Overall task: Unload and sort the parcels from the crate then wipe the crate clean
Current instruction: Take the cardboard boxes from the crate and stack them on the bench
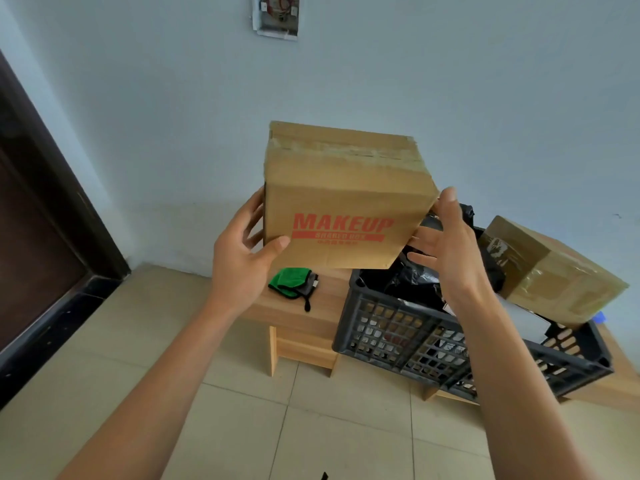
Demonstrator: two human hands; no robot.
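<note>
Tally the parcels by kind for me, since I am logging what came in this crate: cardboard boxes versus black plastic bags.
Cardboard boxes: 2, the MAKEUP box held up by both hands and the taped box in the crate.
Black plastic bags: heaped together, count unclear.
Total: at least 3.

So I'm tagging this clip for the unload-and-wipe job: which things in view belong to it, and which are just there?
Part of the job:
cardboard box marked MAKEUP, held up by left hand and right hand
grey crate
taped box
black bags
green cloth

Just there:
wooden table
dark door
wall panel
</note>
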